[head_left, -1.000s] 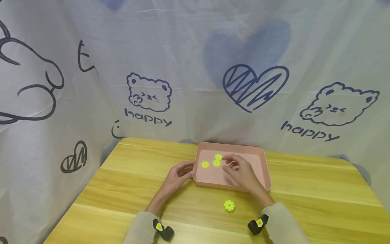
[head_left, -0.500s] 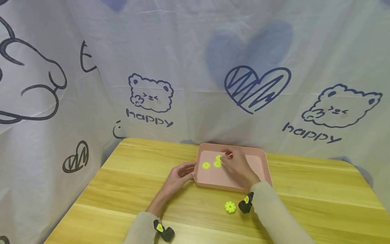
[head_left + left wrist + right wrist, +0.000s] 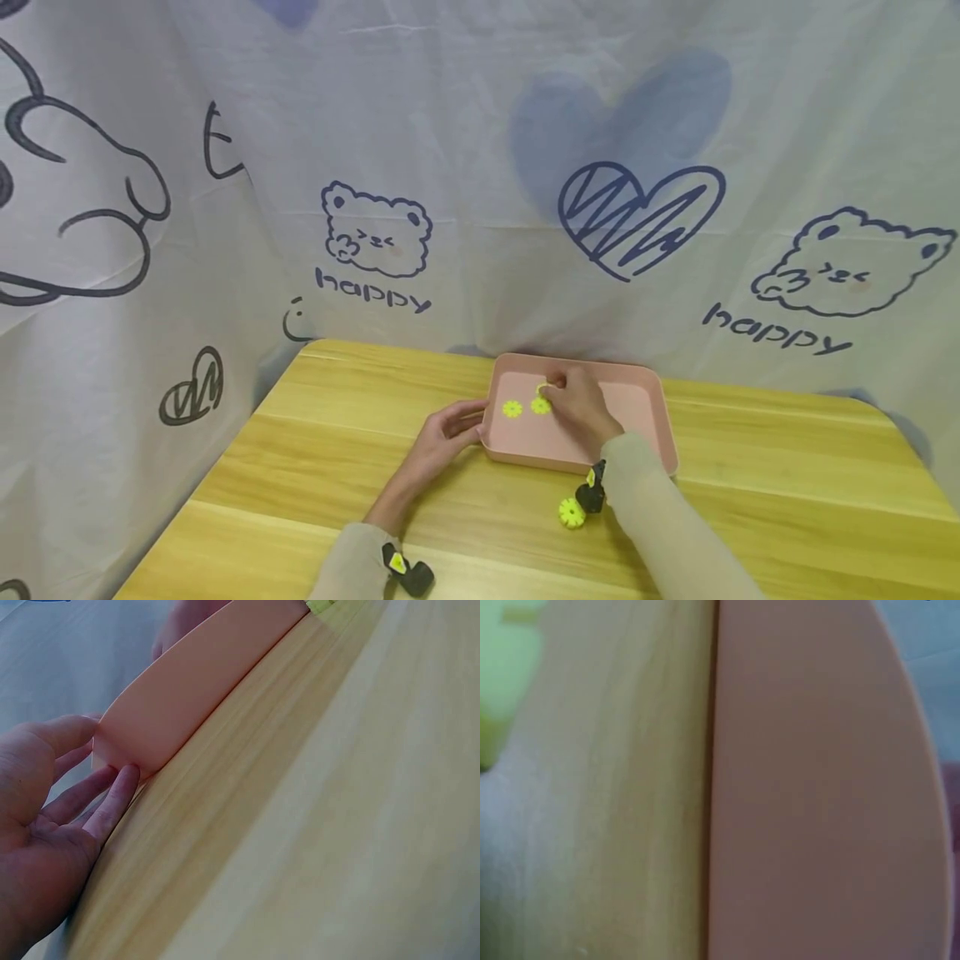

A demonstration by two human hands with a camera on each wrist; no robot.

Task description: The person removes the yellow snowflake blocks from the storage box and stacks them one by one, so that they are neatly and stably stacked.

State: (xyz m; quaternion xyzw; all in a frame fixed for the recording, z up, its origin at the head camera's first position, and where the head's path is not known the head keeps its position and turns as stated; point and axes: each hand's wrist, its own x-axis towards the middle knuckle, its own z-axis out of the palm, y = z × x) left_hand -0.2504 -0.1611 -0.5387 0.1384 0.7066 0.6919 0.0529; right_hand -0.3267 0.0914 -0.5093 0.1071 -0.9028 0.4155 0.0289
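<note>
A shallow pink tray (image 3: pixel 630 417) stands on the wooden table. My left hand (image 3: pixel 442 437) rests at its left end; in the left wrist view, relaxed fingers (image 3: pixel 120 791) touch the tray wall (image 3: pixel 172 697). My right hand (image 3: pixel 581 404) reaches into the tray, thumb and fingertips pinching a yellow notched plastic disc (image 3: pixel 540 388) that they partly hide. Just in front of it lies a second yellow disc (image 3: pixel 540 406), with another disc (image 3: pixel 512 409) farther left. The right wrist view shows only the tray's outer wall (image 3: pixel 817 787), not the fingers.
One more yellow disc (image 3: pixel 572 513) lies on the table (image 3: pixel 750 508) in front of the tray, beside the right wrist's black camera (image 3: pixel 591 492). A white curtain (image 3: pixel 480 317) with printed drawings hangs behind the tray.
My right hand has come forward and down onto the far disc, its spread fingers closing together at that disc. The left hand stays at the tray's end. The view has shifted slightly.
</note>
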